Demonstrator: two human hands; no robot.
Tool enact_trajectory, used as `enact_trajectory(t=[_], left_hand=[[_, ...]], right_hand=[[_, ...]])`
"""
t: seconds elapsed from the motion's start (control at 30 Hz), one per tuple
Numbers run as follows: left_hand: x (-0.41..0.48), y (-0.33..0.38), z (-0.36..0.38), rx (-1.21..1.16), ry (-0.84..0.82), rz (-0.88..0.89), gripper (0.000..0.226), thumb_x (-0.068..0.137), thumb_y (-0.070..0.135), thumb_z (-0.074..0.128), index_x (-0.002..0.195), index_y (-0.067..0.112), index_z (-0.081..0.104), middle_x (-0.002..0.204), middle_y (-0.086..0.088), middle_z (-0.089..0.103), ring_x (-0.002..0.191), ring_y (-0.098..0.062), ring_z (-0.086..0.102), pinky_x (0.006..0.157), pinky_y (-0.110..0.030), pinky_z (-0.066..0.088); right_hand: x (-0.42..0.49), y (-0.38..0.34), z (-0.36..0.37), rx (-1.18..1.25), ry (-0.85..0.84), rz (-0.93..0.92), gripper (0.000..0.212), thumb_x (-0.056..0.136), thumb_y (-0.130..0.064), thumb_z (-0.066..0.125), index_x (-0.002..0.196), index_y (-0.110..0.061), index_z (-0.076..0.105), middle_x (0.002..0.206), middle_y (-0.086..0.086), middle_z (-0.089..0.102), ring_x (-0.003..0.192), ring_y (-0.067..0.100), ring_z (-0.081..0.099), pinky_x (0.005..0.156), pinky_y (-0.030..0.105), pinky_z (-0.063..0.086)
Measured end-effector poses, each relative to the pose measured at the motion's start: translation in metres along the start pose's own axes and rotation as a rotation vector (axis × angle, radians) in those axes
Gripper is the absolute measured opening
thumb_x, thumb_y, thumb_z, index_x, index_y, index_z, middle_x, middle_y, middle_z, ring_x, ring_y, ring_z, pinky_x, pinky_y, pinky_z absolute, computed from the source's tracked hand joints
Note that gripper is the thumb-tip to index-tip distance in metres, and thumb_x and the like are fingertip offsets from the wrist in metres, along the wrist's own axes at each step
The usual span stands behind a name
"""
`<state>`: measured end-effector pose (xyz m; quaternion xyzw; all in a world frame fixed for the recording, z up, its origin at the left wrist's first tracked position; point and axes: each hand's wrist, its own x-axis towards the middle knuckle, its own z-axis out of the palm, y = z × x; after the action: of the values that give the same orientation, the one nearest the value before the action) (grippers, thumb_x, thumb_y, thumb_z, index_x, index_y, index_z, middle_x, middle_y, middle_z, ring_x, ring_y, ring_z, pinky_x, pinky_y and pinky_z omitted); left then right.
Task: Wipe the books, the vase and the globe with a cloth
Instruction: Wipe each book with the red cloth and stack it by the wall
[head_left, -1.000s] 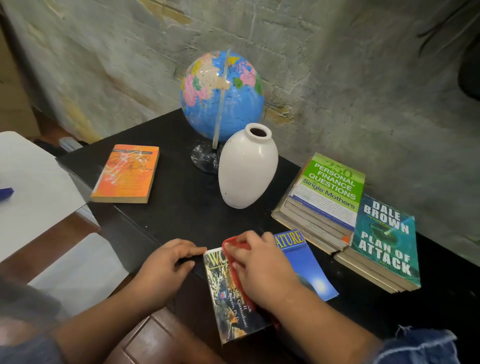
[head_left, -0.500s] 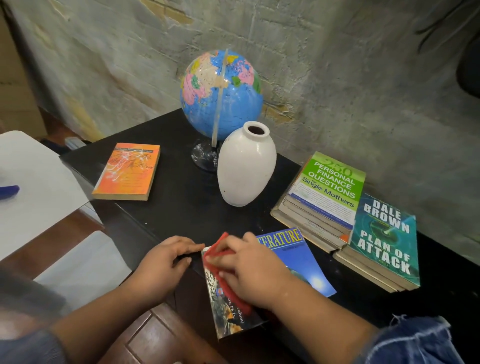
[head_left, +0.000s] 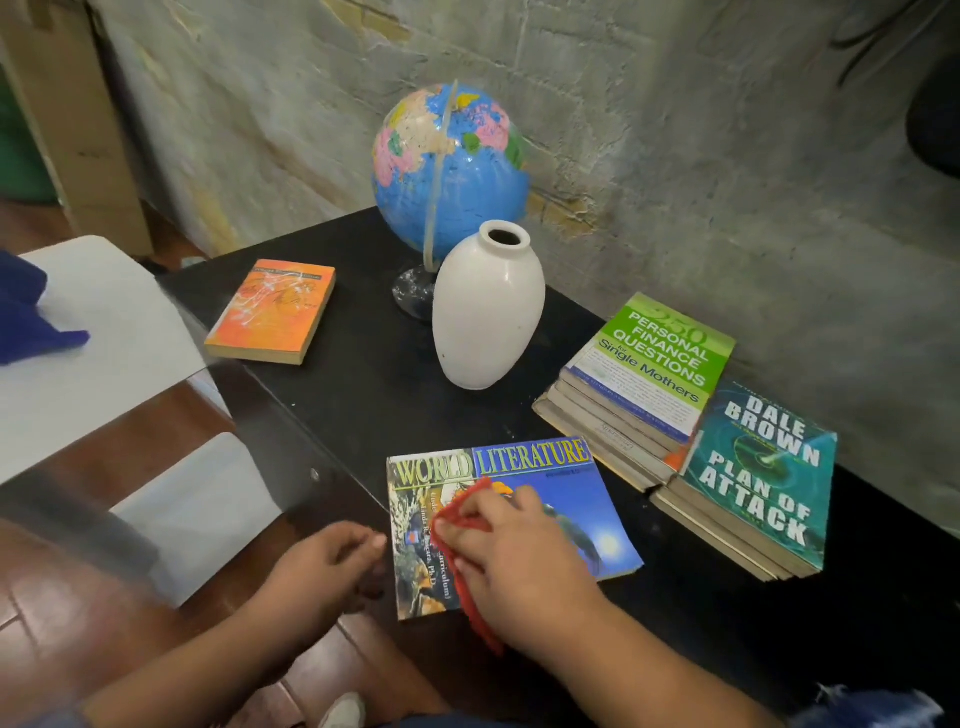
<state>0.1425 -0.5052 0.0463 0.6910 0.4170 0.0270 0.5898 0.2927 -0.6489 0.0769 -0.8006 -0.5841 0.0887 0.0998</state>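
Cloth (head_left: 460, 519) on World Literature book (head_left: 563, 470) near table (head_left: 363, 415) front edge
Right hand (head_left: 519, 571) grips it; left hand (head_left: 322, 566), loosely curled and empty, sits at book's left edge; bare table reaches vase (head_left: 485, 317).

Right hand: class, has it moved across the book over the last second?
Yes. The right hand, holding the red cloth, slid toward the person, off the title line of the World Literature book, which it earlier partly covered.
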Motion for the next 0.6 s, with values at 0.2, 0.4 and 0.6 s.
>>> enact_trajectory(t=[0.2, 0.4, 0.6], left_hand=[[-0.021, 0.007, 0.021, -0.389, -0.054, -0.167, 0.033, 0.099, 0.018, 0.048, 0.071, 0.002, 0.052, 0.051, -0.004, 0.052, 0.043, -0.012, 0.05, 0.048, -0.022, 0.045], [-0.026, 0.003, 0.029, -0.407, -0.006, -0.128, 0.022, 0.095, 0.017, 0.056, 0.086, -0.002, 0.064, 0.07, -0.014, 0.059, 0.056, -0.014, 0.055, 0.053, -0.021, 0.05], [-0.03, 0.006, 0.031, -0.379, 0.009, -0.115, 0.01, 0.091, 0.005, 0.06, 0.091, -0.002, 0.066, 0.053, 0.001, 0.062, 0.045, -0.003, 0.054, 0.046, -0.016, 0.047]], right_hand=[[-0.015, 0.01, 0.0, 0.065, -0.067, -0.171, 0.039, 0.09, -0.044, 0.042, 0.124, -0.042, 0.063, 0.118, -0.016, 0.054, 0.099, 0.023, 0.046, 0.076, 0.031, 0.049], [-0.028, 0.001, 0.007, -0.028, -0.018, -0.175, 0.037, 0.087, -0.04, 0.057, 0.123, -0.042, 0.062, 0.112, -0.011, 0.056, 0.093, 0.026, 0.049, 0.062, 0.031, 0.047], [-0.048, 0.036, 0.0, 0.067, 0.017, -0.076, 0.038, 0.091, -0.043, 0.045, 0.125, -0.045, 0.061, 0.121, -0.023, 0.053, 0.096, 0.021, 0.046, 0.077, 0.032, 0.05]])
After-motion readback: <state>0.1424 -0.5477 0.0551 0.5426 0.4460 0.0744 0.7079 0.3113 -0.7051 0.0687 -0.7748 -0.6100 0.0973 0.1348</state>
